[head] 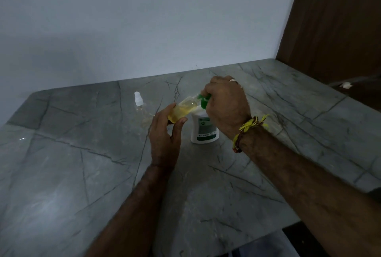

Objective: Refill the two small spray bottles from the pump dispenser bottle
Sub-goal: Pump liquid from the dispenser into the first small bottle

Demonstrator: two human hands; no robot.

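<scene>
A white pump dispenser bottle [203, 128] with a green label stands on the grey marble counter [82, 174]. Its green pump head [203, 101] is under my right hand [225, 105], whose fingers curl over it. My left hand [166, 131] grips a small clear spray bottle [183, 108] holding yellowish liquid, tilted with its open neck against the pump nozzle. The second small spray bottle [141, 106], clear with a white spray cap, stands on the counter to the left, apart from both hands.
A pale wall rises behind the counter. A dark wooden panel [334, 25] stands at the right, beside the counter's far corner. The counter's front edge runs along the bottom right.
</scene>
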